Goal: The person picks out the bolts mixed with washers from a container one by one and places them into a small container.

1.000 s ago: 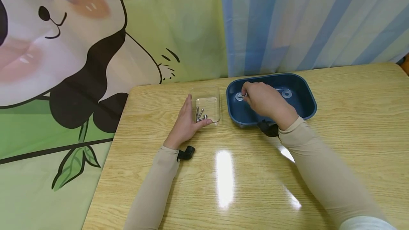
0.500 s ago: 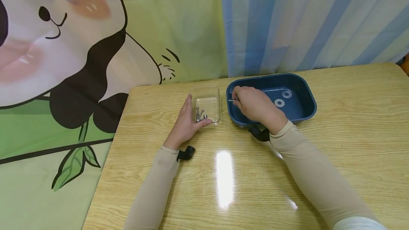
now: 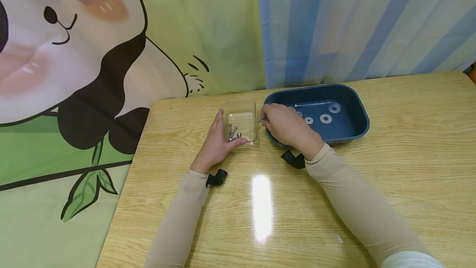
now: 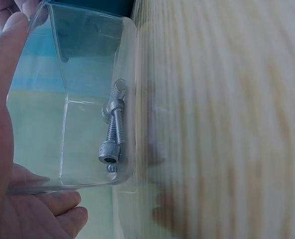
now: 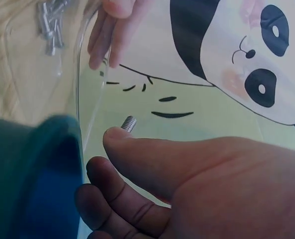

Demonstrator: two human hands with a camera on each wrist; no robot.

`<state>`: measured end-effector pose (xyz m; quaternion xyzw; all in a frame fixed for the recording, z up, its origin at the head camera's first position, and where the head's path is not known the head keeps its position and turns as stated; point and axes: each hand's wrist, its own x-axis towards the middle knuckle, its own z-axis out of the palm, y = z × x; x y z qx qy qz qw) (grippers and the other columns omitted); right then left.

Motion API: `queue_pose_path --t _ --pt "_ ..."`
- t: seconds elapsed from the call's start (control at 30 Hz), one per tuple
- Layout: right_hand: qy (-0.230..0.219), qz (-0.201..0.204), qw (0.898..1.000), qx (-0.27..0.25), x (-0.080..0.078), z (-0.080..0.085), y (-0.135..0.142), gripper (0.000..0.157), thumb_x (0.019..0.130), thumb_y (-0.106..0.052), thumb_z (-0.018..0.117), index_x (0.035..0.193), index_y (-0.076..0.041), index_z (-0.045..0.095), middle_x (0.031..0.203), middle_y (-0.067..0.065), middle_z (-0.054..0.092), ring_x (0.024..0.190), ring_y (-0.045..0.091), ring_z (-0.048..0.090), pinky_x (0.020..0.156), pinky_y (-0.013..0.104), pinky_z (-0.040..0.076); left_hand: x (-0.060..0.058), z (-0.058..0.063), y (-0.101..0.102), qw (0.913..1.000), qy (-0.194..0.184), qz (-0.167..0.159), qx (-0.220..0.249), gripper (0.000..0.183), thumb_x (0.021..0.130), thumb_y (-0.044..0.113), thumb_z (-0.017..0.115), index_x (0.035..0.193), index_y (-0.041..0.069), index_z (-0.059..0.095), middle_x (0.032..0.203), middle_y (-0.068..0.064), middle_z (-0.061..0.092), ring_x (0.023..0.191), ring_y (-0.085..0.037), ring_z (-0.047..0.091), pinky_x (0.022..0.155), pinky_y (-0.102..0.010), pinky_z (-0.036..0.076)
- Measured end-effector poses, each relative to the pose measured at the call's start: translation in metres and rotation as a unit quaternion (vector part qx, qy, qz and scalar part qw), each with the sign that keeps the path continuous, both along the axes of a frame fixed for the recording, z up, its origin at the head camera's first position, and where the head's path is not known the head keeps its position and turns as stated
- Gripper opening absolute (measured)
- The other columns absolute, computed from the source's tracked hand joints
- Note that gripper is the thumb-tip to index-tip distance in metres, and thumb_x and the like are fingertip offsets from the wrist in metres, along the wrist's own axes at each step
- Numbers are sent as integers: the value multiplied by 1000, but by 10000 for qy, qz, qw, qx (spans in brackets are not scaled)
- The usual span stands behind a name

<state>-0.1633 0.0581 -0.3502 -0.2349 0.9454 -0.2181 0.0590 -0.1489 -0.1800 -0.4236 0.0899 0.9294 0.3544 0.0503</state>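
Note:
My right hand [image 3: 288, 123] pinches a small socket-head screw between thumb and fingertips, just over the left rim of the blue tray [image 3: 349, 129]. Only the threaded end of this screw [image 5: 129, 123] pokes out past the thumb in the right wrist view. To the left stands a clear plastic box [image 3: 248, 126], held by my left hand [image 3: 215, 148] with the thumb along its near side and the fingers by its left wall. Inside the box lie several metal screws [image 4: 111, 144], heaped at one side. One loose screw [image 3: 297, 106] and several flat washers [image 3: 325, 118] lie in the tray.
Both containers stand side by side near the back edge of the wooden table [image 3: 178, 135]. Behind them hangs a cloth with a panda print [image 3: 215, 32] and blue stripes. Black straps [image 3: 217, 178] sit at both wrists.
My right hand has moved left with the pinched screw, from inside the tray to its left rim beside the box. More washers and the loose screw now show. My left hand stays put.

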Motion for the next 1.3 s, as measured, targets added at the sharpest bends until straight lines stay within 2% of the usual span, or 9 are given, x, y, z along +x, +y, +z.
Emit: queue_pose_path --t 0.1,0.27,0.5,0.63,0.83,1.03,1.3 --pt "5 47 10000 -72 0 -1 -5 13 100 -11 62 111 -4 66 106 12 66 97 29 63 84 46 52 -1 0 0 10000 -2 -8 -23 120 86 52 76 161 7 -6 167 -20 1 153 -33 6 120 -53 17" --pt "88 136 9996 -226 0 -4 -12 10 99 -9 62 106 -4 66 103 11 66 95 27 62 84 44 51 0 0 -1 10000 -20 -21 -32 123 85 60 74 161 11 -9 167 -20 1 153 -32 6 120 -53 17" --pt "76 219 9994 -268 0 -10 -19 10 99 -12 64 106 -5 66 103 10 62 98 28 58 84 43 50 -1 0 -1 10000 31 -68 -25 126 82 69 69 161 7 -5 167 -20 1 153 -34 6 119 -55 18" --pt "111 238 9995 -195 1 -13 -23 10 99 -13 64 106 -5 66 103 11 61 99 29 56 85 43 49 -1 1 -1 10000 16 -66 -12 125 82 67 70 161 7 -6 167 -20 0 153 -34 6 120 -55 18" --pt "232 182 9996 25 3 -18 -29 12 100 -14 64 107 -5 67 106 12 61 105 30 55 89 43 49 -1 0 -1 10000 18 -63 -30 121 86 57 74 161 6 -6 167 -20 0 153 -34 6 120 -54 18" --pt "423 194 9987 203 5 -22 -34 11 99 -15 64 106 -7 69 106 11 60 104 28 54 86 42 51 0 -1 -1 10000 34 -28 -19 119 87 50 77 161 6 -5 167 -20 1 153 -34 6 120 -54 18" --pt "626 191 9976 208 6 -27 -36 11 99 -15 66 104 -7 71 104 10 60 102 28 55 85 42 51 -1 -1 -1 10000 38 -50 -53 120 86 56 75 161 6 -5 167 -20 1 153 -34 6 120 -54 18"
